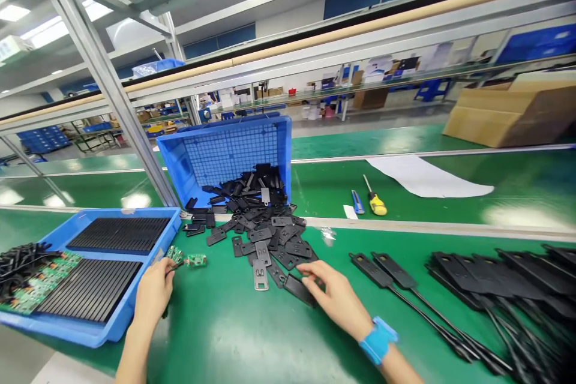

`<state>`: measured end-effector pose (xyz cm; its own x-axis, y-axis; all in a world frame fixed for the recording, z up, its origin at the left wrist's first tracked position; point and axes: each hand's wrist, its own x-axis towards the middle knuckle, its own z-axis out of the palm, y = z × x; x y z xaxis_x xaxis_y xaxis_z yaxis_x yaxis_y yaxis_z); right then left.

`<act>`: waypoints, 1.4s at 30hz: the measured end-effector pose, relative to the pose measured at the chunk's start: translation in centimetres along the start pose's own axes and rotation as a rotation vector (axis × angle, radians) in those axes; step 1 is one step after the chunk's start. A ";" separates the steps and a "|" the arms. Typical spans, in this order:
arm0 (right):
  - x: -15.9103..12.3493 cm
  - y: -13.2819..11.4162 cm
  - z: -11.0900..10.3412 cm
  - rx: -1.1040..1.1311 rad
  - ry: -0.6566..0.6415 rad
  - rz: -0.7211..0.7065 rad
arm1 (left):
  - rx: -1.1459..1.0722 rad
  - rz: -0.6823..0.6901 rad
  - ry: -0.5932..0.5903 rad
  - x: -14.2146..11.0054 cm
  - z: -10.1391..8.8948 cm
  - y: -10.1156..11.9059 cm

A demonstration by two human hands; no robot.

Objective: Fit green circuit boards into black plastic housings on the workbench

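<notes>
My left hand (153, 293) pinches a small green circuit board (186, 259) just beside the corner of a flat blue tray (103, 330). My right hand (333, 295), with a blue strap on its wrist, lies with its fingers closed on a black plastic cover (299, 289) at the near edge of a pile of several such black covers (265, 234). The pile spills out of a blue crate (225, 153) tipped on its side on the green mat.
The flat blue tray holds rows of black parts (108, 264) and green boards with black cables (31, 276). Black assembled pieces with long cables (477, 288) lie at the right. A yellow screwdriver (374, 199), a cutter, white paper and a cardboard box (508, 114) lie beyond.
</notes>
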<state>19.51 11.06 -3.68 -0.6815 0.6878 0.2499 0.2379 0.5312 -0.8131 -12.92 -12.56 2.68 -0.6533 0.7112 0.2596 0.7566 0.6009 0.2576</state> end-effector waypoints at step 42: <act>-0.8 -1.5 -0.2 0.086 0.005 -0.071 | -1.748 -0.133 -0.833 -1.1 9.7 19.5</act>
<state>19.84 9.81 -2.54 -0.6912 0.6522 0.3112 0.1287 0.5349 -0.8351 2.80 1.92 -1.58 -0.1221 0.9828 -0.1382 -0.4913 0.0612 0.8688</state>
